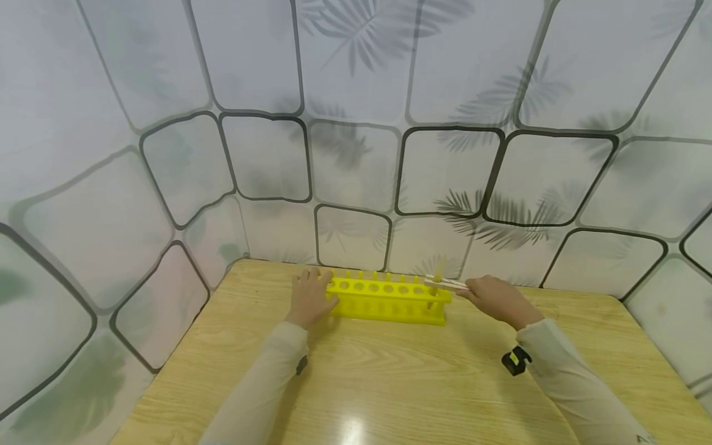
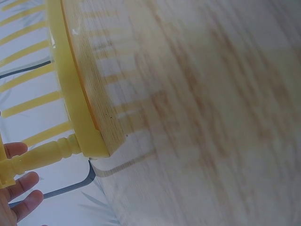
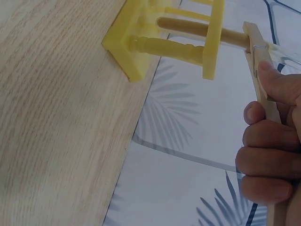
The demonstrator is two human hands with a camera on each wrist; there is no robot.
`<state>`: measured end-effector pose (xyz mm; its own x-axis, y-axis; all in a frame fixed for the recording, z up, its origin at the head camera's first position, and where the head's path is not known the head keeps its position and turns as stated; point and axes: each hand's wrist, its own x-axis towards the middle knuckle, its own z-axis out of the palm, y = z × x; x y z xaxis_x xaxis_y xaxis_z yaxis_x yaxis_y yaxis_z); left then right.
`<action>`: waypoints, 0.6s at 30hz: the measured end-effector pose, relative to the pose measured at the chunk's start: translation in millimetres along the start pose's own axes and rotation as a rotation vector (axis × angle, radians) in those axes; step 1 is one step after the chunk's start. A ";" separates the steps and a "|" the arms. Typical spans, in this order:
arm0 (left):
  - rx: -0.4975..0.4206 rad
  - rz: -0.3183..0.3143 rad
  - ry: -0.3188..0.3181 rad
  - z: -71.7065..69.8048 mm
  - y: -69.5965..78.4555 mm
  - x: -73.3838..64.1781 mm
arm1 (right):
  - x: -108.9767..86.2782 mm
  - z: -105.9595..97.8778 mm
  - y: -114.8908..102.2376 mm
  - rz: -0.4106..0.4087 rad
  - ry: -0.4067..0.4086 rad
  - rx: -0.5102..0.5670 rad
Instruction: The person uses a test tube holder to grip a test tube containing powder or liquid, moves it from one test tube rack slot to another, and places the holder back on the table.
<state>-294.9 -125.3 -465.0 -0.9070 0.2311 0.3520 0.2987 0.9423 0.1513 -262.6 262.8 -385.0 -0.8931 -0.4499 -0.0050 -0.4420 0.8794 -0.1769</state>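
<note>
A yellow test tube rack [image 1: 384, 296] stands lengthwise on the wooden table. My left hand [image 1: 310, 301] grips its left end, thumb at the front and fingers over the top plate. In my right hand [image 1: 497, 301] is a wooden test tube clamp [image 3: 256, 61] with a metal spring, the fingers wrapped round its handle. The clamp's jaws close on a test tube [image 3: 186, 27] near its upper part. That tube passes through the hole at the rack's right end, and its rounded bottom shows inside the rack, with brownish contents.
The other rack holes in a row hold no tubes, and several upright pegs [image 1: 375, 275] line the back. A patterned curtain [image 1: 356, 167] hangs close behind the table [image 1: 378, 377], along its back edge and left side.
</note>
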 end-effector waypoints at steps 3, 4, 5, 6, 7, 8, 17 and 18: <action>0.003 0.001 0.001 -0.2 0.2 0.2 | -0.2 1.7 0.2 0.006 0.001 0.005; 0.003 0.001 0.002 -0.3 0.3 0.2 | -0.4 2.4 0.3 0.010 0.000 0.008; 0.003 0.001 0.002 -0.5 0.4 0.2 | -0.6 3.0 0.4 0.011 -0.001 0.010; 0.002 0.002 0.004 -0.5 0.5 0.0 | -0.7 3.8 0.7 0.016 -0.004 0.012; 0.001 0.001 0.003 -0.7 0.6 -0.1 | -0.8 4.6 1.4 0.017 -0.005 0.014; -0.002 0.001 0.003 -0.8 0.6 -0.1 | -0.8 5.2 1.8 0.022 -0.009 0.014; 0.006 0.009 0.021 -0.7 -0.3 0.3 | -0.3 3.8 0.2 0.022 -0.004 0.018; 0.008 0.011 0.028 -0.4 -0.6 0.3 | -0.2 3.6 0.1 0.019 -0.003 0.018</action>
<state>-295.3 -126.0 -464.6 -0.8950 0.2348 0.3791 0.3062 0.9417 0.1395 -262.2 262.4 -388.6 -0.9008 -0.4340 -0.0112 -0.4238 0.8847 -0.1941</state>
